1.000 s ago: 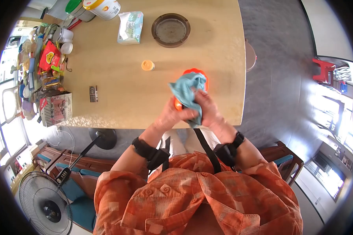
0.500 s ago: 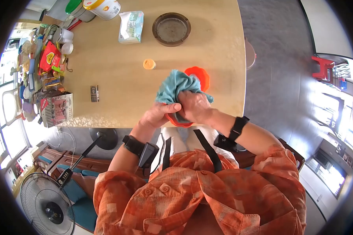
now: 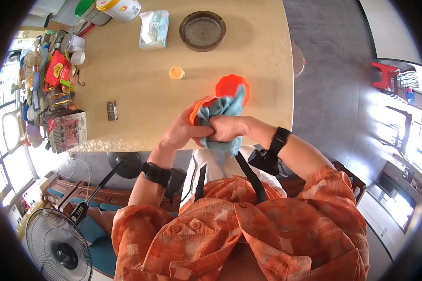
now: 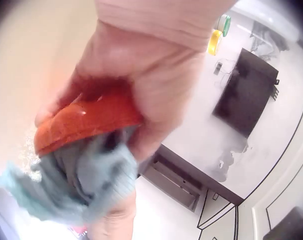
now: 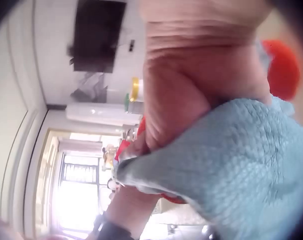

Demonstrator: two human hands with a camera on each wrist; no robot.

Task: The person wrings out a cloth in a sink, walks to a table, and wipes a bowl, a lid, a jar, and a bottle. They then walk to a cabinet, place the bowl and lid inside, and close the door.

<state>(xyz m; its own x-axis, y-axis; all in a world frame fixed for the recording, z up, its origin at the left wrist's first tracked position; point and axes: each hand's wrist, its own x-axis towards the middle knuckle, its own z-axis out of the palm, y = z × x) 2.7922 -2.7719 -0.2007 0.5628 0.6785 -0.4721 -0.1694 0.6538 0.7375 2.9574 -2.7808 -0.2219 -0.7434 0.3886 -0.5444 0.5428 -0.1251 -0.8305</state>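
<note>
An orange-red scalloped bowl [image 4: 86, 120] is tilted on its side in my left hand [image 3: 180, 131], whose fingers and thumb grip its rim. My right hand [image 3: 227, 128] holds a light blue cloth [image 3: 218, 108] and presses it into the bowl's inside; its fingertips are hidden by the cloth. In the right wrist view the cloth [image 5: 236, 160] drapes over the hand. Just beyond both hands, another orange-red scalloped piece [image 3: 233, 87] lies on the table [image 3: 140, 93], partly covered by a corner of the cloth.
A yellow-lidded small jar [image 3: 177, 73] stands mid-table. Farther back are a tissue pack [image 3: 154, 30] and a round brown ashtray [image 3: 202, 31]. A small dark box [image 3: 112, 111] lies left, beside crowded packages and a carton [image 3: 68, 132]. A fan [image 3: 59, 253] stands lower left.
Between my hands, the bowl has turned from low and flat to tilted on its side. The cloth has shifted right, and more of the orange piece on the table shows.
</note>
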